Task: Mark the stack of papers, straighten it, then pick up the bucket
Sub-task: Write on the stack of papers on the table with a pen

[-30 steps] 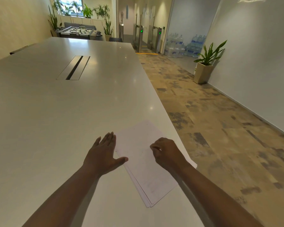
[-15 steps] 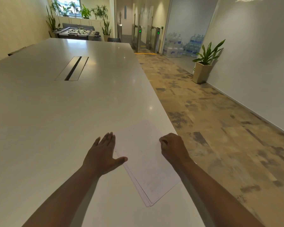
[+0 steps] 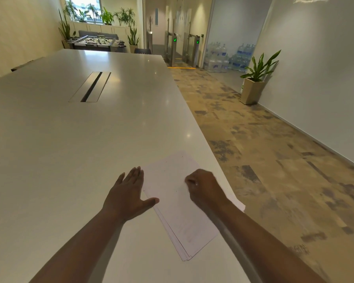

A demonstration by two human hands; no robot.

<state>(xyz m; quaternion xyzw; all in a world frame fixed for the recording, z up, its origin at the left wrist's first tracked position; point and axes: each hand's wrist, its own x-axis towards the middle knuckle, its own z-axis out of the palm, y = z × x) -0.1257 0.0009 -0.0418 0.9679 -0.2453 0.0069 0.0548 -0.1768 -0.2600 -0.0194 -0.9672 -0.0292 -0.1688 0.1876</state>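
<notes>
Stack of papers (image 3: 180, 203) is lying thin, floppy, slippery by the desk's (image 3: 70, 160) right edge, left hand (image 3: 129, 195) pressing flat, fingers straight, right hand (image 3: 204, 188) fingers curled, likely pinching a pen.

No words or numbers can be read anywhere. The top sheet of the paper stack (image 3: 178, 197) carries only faint marks, too pale to make out. Two gates (image 3: 175, 40) down the hall show green lit signs, blurred.

white papers (image 3: 172, 193) (mottled tan floor (image 3: 274, 160))
</notes>
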